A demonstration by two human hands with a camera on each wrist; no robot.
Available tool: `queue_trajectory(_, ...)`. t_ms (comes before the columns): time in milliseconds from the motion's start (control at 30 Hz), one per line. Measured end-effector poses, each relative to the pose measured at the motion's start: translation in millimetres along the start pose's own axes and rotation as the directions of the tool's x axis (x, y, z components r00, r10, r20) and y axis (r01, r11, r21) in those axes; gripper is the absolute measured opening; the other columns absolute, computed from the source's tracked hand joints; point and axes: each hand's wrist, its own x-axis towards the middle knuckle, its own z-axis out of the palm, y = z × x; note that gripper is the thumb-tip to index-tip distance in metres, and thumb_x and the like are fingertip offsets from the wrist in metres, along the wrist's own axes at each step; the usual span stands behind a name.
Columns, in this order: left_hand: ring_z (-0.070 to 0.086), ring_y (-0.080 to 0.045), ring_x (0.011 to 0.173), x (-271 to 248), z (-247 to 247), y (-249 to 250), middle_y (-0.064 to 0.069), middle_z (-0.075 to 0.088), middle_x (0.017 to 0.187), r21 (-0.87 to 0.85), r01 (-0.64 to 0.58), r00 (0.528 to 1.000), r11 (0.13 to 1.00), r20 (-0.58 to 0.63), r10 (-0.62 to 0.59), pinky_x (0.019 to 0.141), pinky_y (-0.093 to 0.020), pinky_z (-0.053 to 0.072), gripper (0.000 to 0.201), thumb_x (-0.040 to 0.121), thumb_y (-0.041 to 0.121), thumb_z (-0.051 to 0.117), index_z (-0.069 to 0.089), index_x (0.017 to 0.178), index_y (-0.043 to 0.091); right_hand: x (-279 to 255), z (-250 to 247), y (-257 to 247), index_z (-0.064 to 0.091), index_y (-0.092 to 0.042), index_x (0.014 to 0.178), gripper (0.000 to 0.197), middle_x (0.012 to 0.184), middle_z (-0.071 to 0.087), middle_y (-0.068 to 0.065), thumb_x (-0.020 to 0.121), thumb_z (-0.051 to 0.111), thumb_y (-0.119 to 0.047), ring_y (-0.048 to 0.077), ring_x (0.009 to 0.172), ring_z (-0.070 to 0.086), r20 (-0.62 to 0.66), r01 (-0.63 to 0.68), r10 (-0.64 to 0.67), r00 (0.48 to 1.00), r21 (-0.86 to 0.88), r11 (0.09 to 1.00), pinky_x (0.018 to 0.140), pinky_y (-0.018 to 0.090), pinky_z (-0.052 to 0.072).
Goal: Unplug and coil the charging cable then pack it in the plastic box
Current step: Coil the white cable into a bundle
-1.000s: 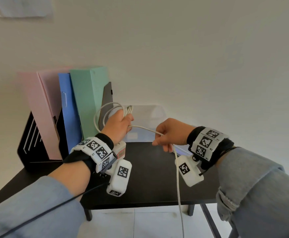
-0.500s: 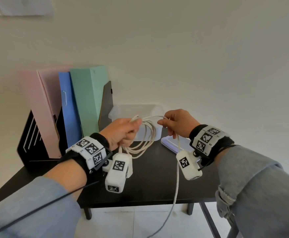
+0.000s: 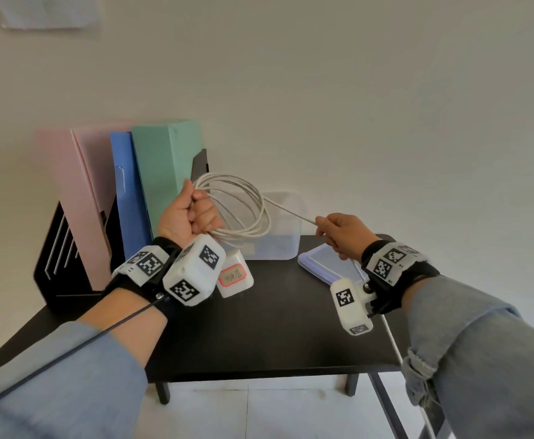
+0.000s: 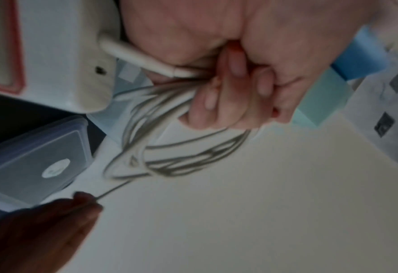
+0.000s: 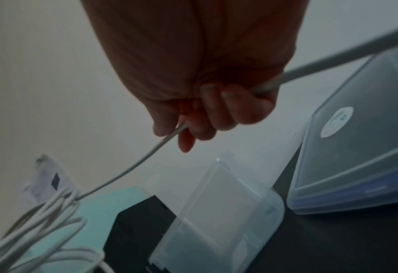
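Observation:
My left hand (image 3: pixel 192 213) is raised over the table's back left and grips several loops of the white charging cable (image 3: pixel 253 210), seen close up as the coil (image 4: pixel 170 147) under my curled fingers (image 4: pixel 219 96). A white charger block (image 3: pixel 234 275) hangs below that hand. From the coil a straight run of cable stretches right to my right hand (image 3: pixel 338 232), which pinches the cable (image 5: pixel 146 157) and lets the rest trail down past the table's front edge. The clear plastic box (image 3: pixel 278 236) stands open behind the hands.
The box's lid (image 3: pixel 329 263) lies flat on the black table (image 3: pixel 275 327) at the right. Pink, blue and green folders (image 3: pixel 164 172) stand in a black rack (image 3: pixel 59 248) at the back left. A white wall is close behind.
My left hand has risen and turned, so the coil now stands up above the box. My right hand has moved right and down along the cable, pulling a straight run taut.

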Motion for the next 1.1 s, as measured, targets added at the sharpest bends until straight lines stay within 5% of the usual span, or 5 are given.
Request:
queue_trajectory(233,0.029,-0.004,0.028,4.4,-13.0,6.7,0.007,0.035,0.036,-0.013,-0.121,0.980,0.993,-0.160,0.117,0.039,-0.012,0.030,0.045,0.099,0.039,0.030,0.045,0.061,0.019,-6.3,-2.6,5.8,0.059,-0.021,0.074,0.029,0.063,0.050,-0.005,0.094,0.044,-0.037,0.018,0.065,0.049,-0.073,0.058,-0.094,0.993,-0.396,0.917,0.054,0.025,0.037)
queue_trajectory(433,0.034,-0.005,0.032,4.6,-0.4,-8.6,0.008,0.042,0.042,0.073,-0.044,0.981,0.996,-0.185,0.056,0.041,-0.012,0.035,0.039,0.101,0.032,0.028,0.044,0.069,0.017,-21.4,10.5,-30.3,0.069,-0.033,0.097,0.029,0.091,0.068,-0.012,0.092,0.043,-0.045,0.013,0.088,0.061,0.075,0.261,-0.293,0.953,-0.692,0.673,0.072,0.029,0.049)
queue_trajectory(700,0.035,-0.005,0.036,-4.7,10.3,-33.5,0.009,0.039,0.044,0.488,0.038,0.990,0.872,-0.138,0.035,0.048,-0.021,0.035,0.033,0.102,0.023,0.030,0.043,0.073,0.015,-33.1,25.4,-61.3,0.069,-0.031,0.097,0.025,0.064,0.043,-0.015,0.087,0.053,-0.047,0.007,0.078,0.044,0.263,0.540,-0.519,0.813,-0.671,0.507,0.054,0.019,0.028)
queue_trajectory(900,0.045,-0.015,0.052,-12.3,20.7,-46.3,-0.001,0.041,0.052,0.625,0.100,0.995,0.774,-0.080,-0.064,0.058,-0.027,0.041,0.028,0.101,0.019,0.033,0.047,0.078,0.010,-43.4,31.6,-74.9,0.068,-0.028,0.095,0.018,0.059,0.039,-0.015,0.087,0.057,-0.040,0.009,0.075,0.044,0.329,0.614,-0.545,0.771,-0.609,0.502,0.055,0.020,0.028)
queue_trajectory(1100,0.046,-0.014,0.050,-16.1,25.7,-50.5,-0.009,0.044,0.063,0.731,0.087,0.989,0.677,0.016,-0.144,0.049,-0.023,0.042,0.023,0.095,0.011,0.039,0.052,0.076,0.008,-44.6,33.1,-77.7,0.057,-0.024,0.082,0.016,0.078,0.060,-0.009,0.083,0.061,-0.039,0.012,0.073,0.050,0.321,0.623,-0.544,0.776,-0.529,0.577,0.063,0.027,0.039)
